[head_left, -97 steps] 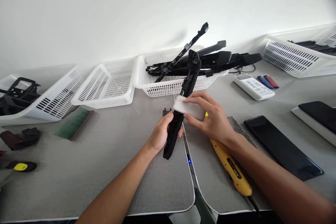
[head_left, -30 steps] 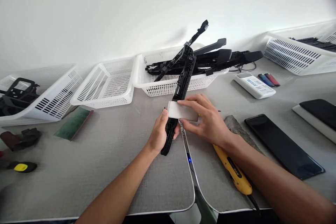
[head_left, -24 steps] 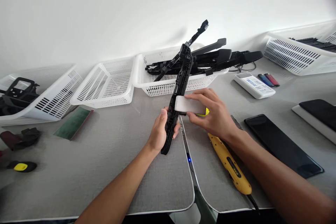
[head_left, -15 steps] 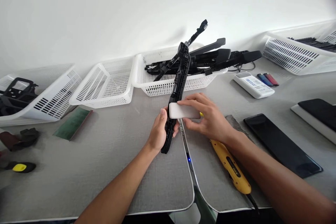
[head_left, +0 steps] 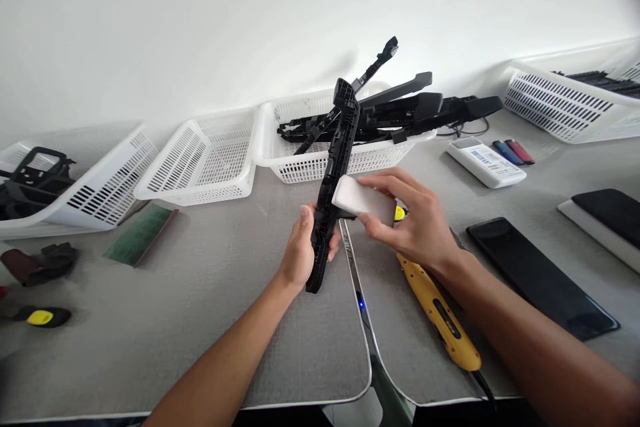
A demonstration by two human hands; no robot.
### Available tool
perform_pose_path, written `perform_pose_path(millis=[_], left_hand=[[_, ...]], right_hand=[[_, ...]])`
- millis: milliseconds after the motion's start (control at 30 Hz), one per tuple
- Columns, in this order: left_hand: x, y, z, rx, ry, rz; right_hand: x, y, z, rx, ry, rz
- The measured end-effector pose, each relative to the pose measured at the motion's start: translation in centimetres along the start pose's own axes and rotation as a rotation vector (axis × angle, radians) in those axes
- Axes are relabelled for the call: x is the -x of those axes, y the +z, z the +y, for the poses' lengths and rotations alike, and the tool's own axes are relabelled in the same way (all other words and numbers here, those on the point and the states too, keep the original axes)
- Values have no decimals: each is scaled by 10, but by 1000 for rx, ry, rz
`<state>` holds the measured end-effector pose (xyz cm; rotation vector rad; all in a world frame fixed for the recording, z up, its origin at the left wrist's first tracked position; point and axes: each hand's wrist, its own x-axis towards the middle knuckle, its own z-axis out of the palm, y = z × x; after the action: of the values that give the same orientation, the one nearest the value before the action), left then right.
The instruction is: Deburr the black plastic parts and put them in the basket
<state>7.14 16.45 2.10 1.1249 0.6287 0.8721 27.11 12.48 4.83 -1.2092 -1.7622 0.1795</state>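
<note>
Wrapped round the lower part of a long black plastic trim piece (head_left: 341,140), my left hand (head_left: 299,255) keeps it tilted above the table. The piece shows a ribbed side and a bent upper end. My right hand (head_left: 415,217) pinches a white rounded block (head_left: 364,200) between thumb and fingers; its left end meets the edge of the black piece or lies just in front of it. A yellow electric screwdriver (head_left: 440,313) with a cord lies under my right wrist. Behind the trim piece, more black plastic parts (head_left: 405,110) stick out of a white basket (head_left: 295,165).
Other white baskets stand along the wall: one (head_left: 215,193) beside the middle one, one (head_left: 100,197) at left with black parts, another (head_left: 560,103) at right. A green sheet (head_left: 143,233), a phone (head_left: 543,277), a white device (head_left: 487,161) and two lighters (head_left: 513,151) lie on the table.
The white block has tilted and shifted slightly right and up with my right hand. The upper end of the black trim piece has turned a little in my left hand.
</note>
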Motion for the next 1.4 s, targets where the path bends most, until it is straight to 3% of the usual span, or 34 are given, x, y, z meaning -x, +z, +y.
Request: perform_pose_path(millis=[167,333,500,667,833,1000,1200,1333,1400], left_hand=[[1,0,-1,26,-17,-13],[3,-1,-5,-24,-22,-56],[4,0,-7,-55,-17,-38],[4,0,-5,-62,-7,-68],[4,-1,-8,-56,-6,-39],[6,-1,-8,-87,12,-82],[9,-2,-9,-224,62,-69],[11,-2,-6,-306,95,-79],[12,-2,-8,-283,90,-62]], right_hand=[[3,7,-4,-61,-69,-178],[3,5,0,2,3,-30],[3,7,-2,-48,-46,-148],[3,5,1,36,15,-22],[3,8,-4,-72,-59,-183],[2,4,-4,9,-10,-47],[2,6,-7,-73,-26,-171],[3,6,-7,-2,-21,-70],[3,6,-8,-42,-64,-90]])
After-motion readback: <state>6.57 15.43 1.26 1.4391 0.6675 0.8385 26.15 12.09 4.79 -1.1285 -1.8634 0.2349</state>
